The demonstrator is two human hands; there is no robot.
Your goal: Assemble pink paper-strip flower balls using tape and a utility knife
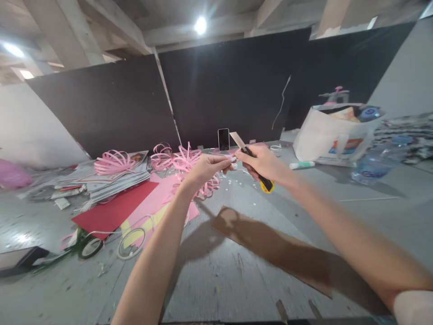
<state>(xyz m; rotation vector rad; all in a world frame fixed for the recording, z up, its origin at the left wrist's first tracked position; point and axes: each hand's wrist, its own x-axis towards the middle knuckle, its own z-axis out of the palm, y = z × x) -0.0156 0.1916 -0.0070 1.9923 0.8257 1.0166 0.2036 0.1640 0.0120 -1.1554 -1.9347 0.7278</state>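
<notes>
My right hand (262, 160) is wrapped round a box cutter (266, 183) with a black body and a yellow end. Its wide blade (237, 139) points up and to the left. Close beside it, my left hand (209, 166) is closed in a pinch on a small white piece (233, 159), whose kind I cannot make out. The fingertips of both hands nearly meet. Small white scraps (231, 183) lie scattered on the grey table (209, 280) below. Pink looped paper strips (187, 158) lie just beyond my left hand.
A brown cardboard strip (270, 246) lies in front of me. At left are stacked papers (111, 185), a red sheet (115, 210), and green-handled scissors (76, 239). A phone (223, 139) stands at the back. Rightward are a marker (302, 165), a white bag (311, 135) and a bottle (379, 162).
</notes>
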